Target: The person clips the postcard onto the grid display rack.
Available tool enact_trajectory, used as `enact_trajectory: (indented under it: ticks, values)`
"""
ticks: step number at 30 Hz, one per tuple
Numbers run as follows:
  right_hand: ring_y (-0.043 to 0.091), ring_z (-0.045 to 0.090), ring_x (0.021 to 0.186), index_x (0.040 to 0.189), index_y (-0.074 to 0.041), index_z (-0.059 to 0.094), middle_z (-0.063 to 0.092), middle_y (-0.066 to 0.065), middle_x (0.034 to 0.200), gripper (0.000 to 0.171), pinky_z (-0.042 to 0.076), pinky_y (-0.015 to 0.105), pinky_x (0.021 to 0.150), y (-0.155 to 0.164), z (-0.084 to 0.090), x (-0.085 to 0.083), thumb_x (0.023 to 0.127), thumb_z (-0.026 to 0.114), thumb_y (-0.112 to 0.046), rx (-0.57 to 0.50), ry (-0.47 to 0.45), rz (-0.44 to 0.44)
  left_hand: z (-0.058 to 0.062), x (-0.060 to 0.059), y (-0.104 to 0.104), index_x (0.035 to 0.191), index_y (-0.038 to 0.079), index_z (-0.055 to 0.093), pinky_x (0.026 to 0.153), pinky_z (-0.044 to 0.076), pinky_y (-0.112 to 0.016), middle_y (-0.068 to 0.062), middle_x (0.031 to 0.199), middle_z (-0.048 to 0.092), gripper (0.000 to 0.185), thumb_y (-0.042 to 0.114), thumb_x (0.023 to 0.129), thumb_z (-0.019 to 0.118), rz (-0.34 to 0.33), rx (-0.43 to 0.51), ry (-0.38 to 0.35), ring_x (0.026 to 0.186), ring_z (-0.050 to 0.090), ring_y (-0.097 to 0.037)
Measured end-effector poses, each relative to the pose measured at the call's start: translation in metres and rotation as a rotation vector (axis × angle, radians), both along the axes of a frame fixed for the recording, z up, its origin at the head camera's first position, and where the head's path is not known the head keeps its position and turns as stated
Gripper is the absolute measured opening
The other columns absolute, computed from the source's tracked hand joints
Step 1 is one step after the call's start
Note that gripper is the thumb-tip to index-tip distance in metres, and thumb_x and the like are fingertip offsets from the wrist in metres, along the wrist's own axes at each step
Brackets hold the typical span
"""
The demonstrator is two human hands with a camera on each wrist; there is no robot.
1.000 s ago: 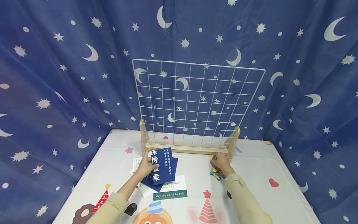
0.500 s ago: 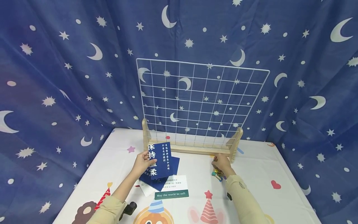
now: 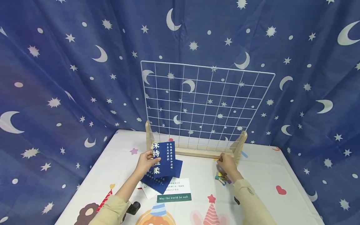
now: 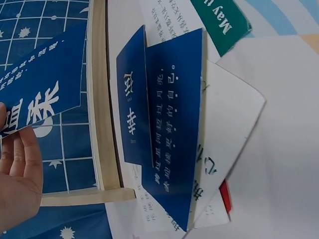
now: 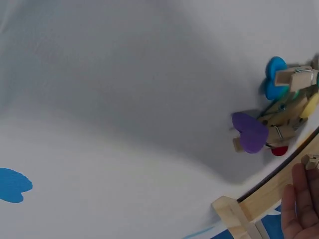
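My left hand (image 3: 144, 161) pinches a dark blue card with white characters (image 3: 163, 158), lifted in front of the white wire grid panel in its wooden stand (image 3: 207, 100). No card hangs on that grid yet. My right hand (image 3: 227, 162), by the stand's right foot, seems to hold a small wooden clip; I can't tell for sure. Coloured heart-topped clothespins (image 5: 277, 122) lie just before the stand. More cards (image 4: 172, 149) remain stacked on the bench (image 3: 264, 187).
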State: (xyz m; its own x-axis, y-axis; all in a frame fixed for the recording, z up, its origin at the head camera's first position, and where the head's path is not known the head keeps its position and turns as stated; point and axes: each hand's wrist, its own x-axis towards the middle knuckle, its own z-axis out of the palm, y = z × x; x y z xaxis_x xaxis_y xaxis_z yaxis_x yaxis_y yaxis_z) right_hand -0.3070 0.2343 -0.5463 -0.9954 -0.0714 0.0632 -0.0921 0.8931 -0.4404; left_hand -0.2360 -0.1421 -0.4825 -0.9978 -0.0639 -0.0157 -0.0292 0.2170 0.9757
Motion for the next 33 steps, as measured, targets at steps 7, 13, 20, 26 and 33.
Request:
enact_trajectory:
  ticks: [7, 13, 20, 26, 33]
  values:
    - [0.015, 0.051, 0.061, 0.086, 0.001, 0.058, 0.059, 0.007, 0.071, 0.016, 0.045, 0.026, 0.055, -0.004, 0.006, 0.007, 0.081, 0.070, -0.008, -0.027, 0.029, 0.018, -0.007, -0.006, -0.001, 0.093, -0.007, 0.058, 0.053, 0.048, -0.017, -0.014, 0.076, 0.069, 0.021, 0.005, 0.081, 0.071, 0.030, -0.009, 0.040, 0.057, 0.057, -0.005]
    - [0.014, 0.048, 0.063, 0.080, -0.004, 0.053, 0.055, 0.004, 0.070, 0.018, 0.042, 0.024, 0.057, -0.006, 0.007, 0.014, 0.081, 0.071, -0.006, -0.052, 0.030, 0.014, -0.008, -0.004, -0.007, 0.091, -0.007, 0.056, 0.051, 0.046, -0.018, -0.008, 0.072, 0.068, 0.021, 0.003, 0.081, 0.071, 0.027, 0.011, 0.043, 0.054, 0.054, -0.005]
    - [0.015, 0.050, 0.064, 0.080, -0.003, 0.054, 0.058, 0.006, 0.071, 0.016, 0.043, 0.026, 0.058, -0.006, 0.018, 0.012, 0.081, 0.070, -0.004, -0.061, 0.076, 0.031, 0.001, -0.008, -0.012, 0.099, -0.008, 0.057, 0.053, 0.050, -0.019, -0.009, 0.078, 0.069, 0.024, 0.005, 0.082, 0.070, 0.037, 0.002, 0.064, 0.058, 0.059, -0.003]
    - [0.016, 0.052, 0.064, 0.083, -0.002, 0.056, 0.060, 0.007, 0.071, 0.013, 0.045, 0.028, 0.058, -0.005, 0.029, 0.011, 0.082, 0.070, -0.004, -0.043, 0.115, 0.048, 0.011, -0.008, -0.013, 0.100, -0.009, 0.057, 0.054, 0.048, -0.016, -0.007, 0.078, 0.068, 0.024, 0.004, 0.083, 0.068, 0.027, 0.028, 0.076, 0.059, 0.058, -0.001]
    - [0.016, 0.056, 0.063, 0.090, 0.003, 0.060, 0.064, 0.010, 0.072, 0.013, 0.049, 0.027, 0.058, -0.008, 0.035, 0.015, 0.081, 0.069, -0.001, -0.068, 0.146, 0.096, 0.018, -0.004, -0.016, 0.099, -0.011, 0.056, 0.056, 0.051, -0.016, -0.008, 0.077, 0.069, 0.024, 0.003, 0.084, 0.068, 0.032, 0.027, 0.098, 0.059, 0.060, 0.002]
